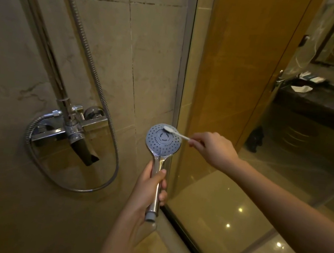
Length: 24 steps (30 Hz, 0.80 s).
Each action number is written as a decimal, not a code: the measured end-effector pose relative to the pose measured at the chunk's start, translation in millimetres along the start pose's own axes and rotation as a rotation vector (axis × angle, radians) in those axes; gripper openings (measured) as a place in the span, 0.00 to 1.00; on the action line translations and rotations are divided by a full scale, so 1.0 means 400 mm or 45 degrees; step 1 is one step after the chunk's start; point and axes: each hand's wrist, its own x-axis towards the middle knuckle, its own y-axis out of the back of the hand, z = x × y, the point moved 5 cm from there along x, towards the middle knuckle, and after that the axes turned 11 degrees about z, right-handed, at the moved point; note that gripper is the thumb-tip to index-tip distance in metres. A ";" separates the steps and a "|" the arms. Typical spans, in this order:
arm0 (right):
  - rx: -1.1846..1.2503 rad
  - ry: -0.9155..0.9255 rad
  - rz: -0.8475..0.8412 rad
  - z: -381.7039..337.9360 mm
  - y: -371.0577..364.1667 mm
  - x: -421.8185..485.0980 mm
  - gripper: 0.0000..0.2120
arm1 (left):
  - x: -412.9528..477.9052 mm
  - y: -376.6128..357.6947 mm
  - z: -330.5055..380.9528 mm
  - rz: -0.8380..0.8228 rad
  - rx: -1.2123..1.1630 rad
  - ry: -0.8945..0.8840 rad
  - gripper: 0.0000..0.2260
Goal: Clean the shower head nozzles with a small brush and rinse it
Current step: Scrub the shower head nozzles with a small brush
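A chrome shower head [163,140] with a round grey nozzle face points toward me, detached from any hose at its lower end. My left hand [147,189] is wrapped around its chrome handle and holds it upright. My right hand [212,147] pinches the handle of a small white brush [177,133]. The bristle end rests on the upper right part of the nozzle face. No water is running.
A chrome mixer tap [71,133] with a dark spout sits on the tiled wall at the left, with a metal hose [96,74] looping below it. A glass shower partition [230,92] stands at the right, with a metal frame [183,65] beside the shower head.
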 end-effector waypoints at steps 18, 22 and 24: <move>-0.037 0.024 -0.045 0.023 0.007 -0.077 0.11 | -0.032 -0.010 0.006 0.023 -0.129 0.122 0.10; -0.052 0.105 -0.068 0.013 0.011 -0.080 0.10 | -0.034 -0.012 0.017 0.043 -0.103 0.093 0.11; -0.020 0.043 -0.022 0.034 0.025 -0.071 0.09 | -0.036 -0.017 0.022 0.043 -0.089 0.085 0.11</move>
